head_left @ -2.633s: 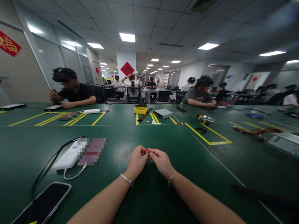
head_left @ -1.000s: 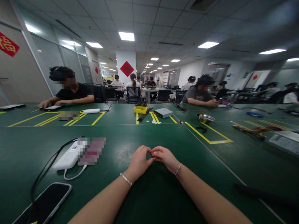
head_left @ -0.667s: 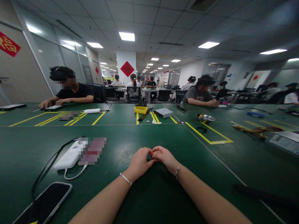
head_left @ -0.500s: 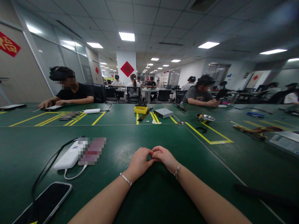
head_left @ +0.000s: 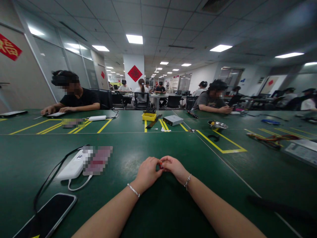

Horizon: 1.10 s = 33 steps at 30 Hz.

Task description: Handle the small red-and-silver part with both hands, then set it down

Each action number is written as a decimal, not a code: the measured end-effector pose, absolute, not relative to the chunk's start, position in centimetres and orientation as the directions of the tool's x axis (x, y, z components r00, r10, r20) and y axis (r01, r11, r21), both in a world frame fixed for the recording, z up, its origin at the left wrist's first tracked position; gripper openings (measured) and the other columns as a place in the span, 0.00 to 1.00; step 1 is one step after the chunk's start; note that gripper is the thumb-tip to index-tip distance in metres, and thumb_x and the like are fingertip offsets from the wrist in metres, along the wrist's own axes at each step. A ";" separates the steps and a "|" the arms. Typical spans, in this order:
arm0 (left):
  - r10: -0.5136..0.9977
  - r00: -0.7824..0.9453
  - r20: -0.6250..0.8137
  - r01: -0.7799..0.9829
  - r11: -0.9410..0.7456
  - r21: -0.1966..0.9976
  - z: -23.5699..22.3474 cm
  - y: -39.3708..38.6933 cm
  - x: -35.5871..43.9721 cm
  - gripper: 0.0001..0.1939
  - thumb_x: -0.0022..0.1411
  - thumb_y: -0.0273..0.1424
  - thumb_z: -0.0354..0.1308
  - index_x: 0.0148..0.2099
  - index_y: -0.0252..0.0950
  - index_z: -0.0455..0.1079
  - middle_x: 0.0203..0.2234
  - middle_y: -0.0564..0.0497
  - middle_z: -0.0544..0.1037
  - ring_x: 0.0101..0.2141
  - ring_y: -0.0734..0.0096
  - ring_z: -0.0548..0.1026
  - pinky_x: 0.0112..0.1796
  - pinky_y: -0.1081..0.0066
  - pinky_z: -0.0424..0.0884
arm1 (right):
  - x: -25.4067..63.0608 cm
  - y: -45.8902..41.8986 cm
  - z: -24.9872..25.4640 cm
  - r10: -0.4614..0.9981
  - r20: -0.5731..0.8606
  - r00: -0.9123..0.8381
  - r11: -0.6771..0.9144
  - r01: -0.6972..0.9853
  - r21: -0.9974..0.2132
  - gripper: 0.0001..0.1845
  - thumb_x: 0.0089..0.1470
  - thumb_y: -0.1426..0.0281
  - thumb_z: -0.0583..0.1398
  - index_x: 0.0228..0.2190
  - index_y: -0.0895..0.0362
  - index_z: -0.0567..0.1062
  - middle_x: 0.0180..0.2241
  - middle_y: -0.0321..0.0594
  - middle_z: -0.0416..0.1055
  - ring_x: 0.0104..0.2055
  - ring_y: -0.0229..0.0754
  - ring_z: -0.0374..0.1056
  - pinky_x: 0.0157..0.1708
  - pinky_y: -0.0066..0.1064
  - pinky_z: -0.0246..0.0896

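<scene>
A small orange-red object [head_left: 160, 165] sits between the fingertips of both hands, above the green table [head_left: 119, 201]. Its kind cannot be made out, since the fingers cover most of it. From the left, my left hand [head_left: 149, 172] pinches it with thumb and fingers curved round. On the other side, my right hand [head_left: 174, 167] has its thumb and fingertips closed on the same object. The two hands meet at the fingertips. A bracelet shows on each wrist.
On the left lie a white power bank [head_left: 75, 164] with a cable and a dark phone [head_left: 47, 216]. Farther back are a yellow box [head_left: 149, 117], a grey metal case [head_left: 173, 120] and a metal bowl [head_left: 218, 125]. Two people sit across the table.
Since the oldest frame, both hands have shifted slightly right and their grip on the orange-red object has turned. Over the last half second they have hardly moved.
</scene>
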<state>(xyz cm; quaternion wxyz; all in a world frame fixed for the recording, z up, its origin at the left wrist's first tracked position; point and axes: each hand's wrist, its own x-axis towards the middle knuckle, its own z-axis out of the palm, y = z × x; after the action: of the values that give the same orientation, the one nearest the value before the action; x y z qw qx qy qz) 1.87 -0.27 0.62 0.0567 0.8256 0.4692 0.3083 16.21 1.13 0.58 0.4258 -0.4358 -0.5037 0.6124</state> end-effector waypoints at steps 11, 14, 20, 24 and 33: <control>0.809 0.383 0.446 0.732 -0.560 0.388 0.8 -0.3 1.9 0.07 0.50 0.30 0.55 0.35 0.38 0.65 0.31 0.51 0.71 0.35 0.68 0.67 0.36 0.69 0.62 | 16.3 1.3 0.3 0.961 -0.088 -0.261 -0.115 -0.087 -0.990 0.15 0.34 0.66 0.63 0.26 0.59 0.67 0.23 0.33 0.68 0.24 0.32 0.63 0.27 0.27 0.57; 0.814 0.378 0.441 0.732 -0.555 0.397 0.8 -0.3 1.8 0.08 0.50 0.30 0.55 0.36 0.38 0.66 0.31 0.51 0.71 0.35 0.68 0.67 0.36 0.69 0.62 | 16.3 1.2 0.4 0.962 -0.091 -0.257 -0.115 -0.079 -0.990 0.15 0.34 0.67 0.63 0.26 0.59 0.67 0.23 0.34 0.68 0.24 0.32 0.63 0.27 0.26 0.57; 0.805 0.400 0.438 0.740 -0.565 0.365 1.0 -0.4 1.7 0.07 0.50 0.31 0.55 0.35 0.38 0.66 0.31 0.51 0.71 0.34 0.68 0.67 0.34 0.70 0.62 | 16.3 1.1 0.5 0.961 -0.088 -0.260 -0.109 -0.065 -0.992 0.15 0.33 0.67 0.63 0.26 0.59 0.67 0.22 0.33 0.68 0.22 0.30 0.61 0.25 0.25 0.55; 0.815 0.399 0.421 0.751 -0.554 0.361 1.1 -0.4 1.7 0.06 0.50 0.31 0.54 0.34 0.38 0.66 0.30 0.51 0.71 0.34 0.68 0.67 0.34 0.70 0.62 | 16.3 1.1 0.5 0.959 -0.081 -0.273 -0.104 -0.071 -0.992 0.15 0.33 0.66 0.64 0.25 0.59 0.67 0.21 0.32 0.68 0.22 0.31 0.61 0.25 0.26 0.55; 0.802 0.416 0.428 0.746 -0.570 0.344 1.1 -0.4 1.7 0.07 0.50 0.32 0.54 0.35 0.38 0.66 0.30 0.51 0.71 0.35 0.68 0.67 0.35 0.70 0.62 | 16.3 1.2 0.4 0.957 -0.069 -0.282 -0.091 -0.065 -0.994 0.16 0.32 0.64 0.64 0.25 0.59 0.67 0.21 0.32 0.67 0.22 0.31 0.61 0.25 0.26 0.54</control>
<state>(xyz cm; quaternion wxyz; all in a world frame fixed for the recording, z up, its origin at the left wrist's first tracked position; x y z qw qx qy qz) 1.68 -0.40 1.10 0.0503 0.8400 0.4607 0.2821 16.30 1.20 0.40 0.4228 -0.4242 -0.5253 0.6044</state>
